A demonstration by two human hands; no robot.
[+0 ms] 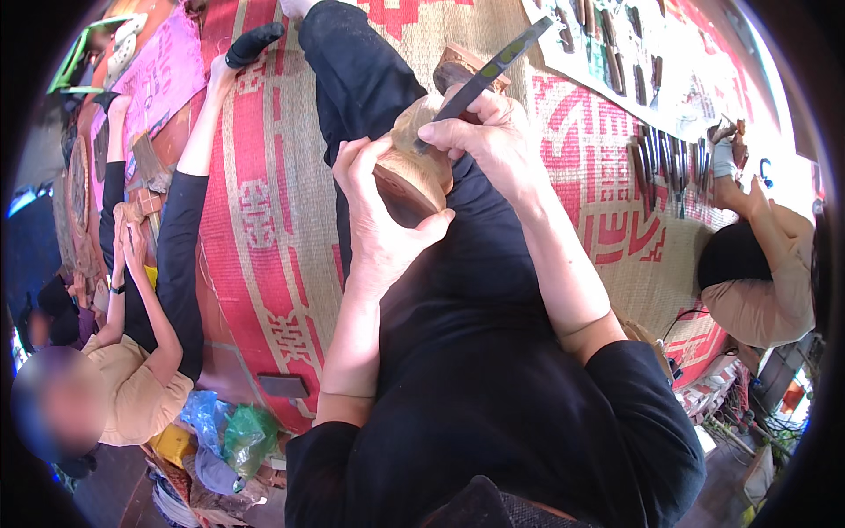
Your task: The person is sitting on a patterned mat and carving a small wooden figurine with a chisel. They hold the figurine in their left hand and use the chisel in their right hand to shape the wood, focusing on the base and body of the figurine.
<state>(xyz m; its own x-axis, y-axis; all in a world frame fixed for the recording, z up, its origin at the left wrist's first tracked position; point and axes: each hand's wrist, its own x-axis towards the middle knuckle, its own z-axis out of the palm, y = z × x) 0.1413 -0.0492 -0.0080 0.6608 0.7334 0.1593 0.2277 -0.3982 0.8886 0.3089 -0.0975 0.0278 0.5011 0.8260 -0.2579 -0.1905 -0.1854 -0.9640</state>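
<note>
A pale carved wooden piece (412, 172) with a broad rounded end rests on my lap, tilted toward me. My left hand (374, 207) is curved around that end, thumb at its lower edge and fingers over the far side. Pinched between thumb and fingers of my right hand (495, 141) is a long, flat, dark tool (500, 75) with yellow-green marks. Its lower end meets the wood's upper surface; its other end points up to the far right. The exact kind of tool is unclear. Brown carved wood (475, 63) shows just beyond my right hand.
A red and straw-coloured woven mat (255, 211) lies under me. Several chisels (673, 167) lie in a row at the right, beside a white sheet (563, 44) with more hand tools. People sit on both sides; the left one (141, 378) holds carved wood. Plastic bags (251, 436) lie lower left.
</note>
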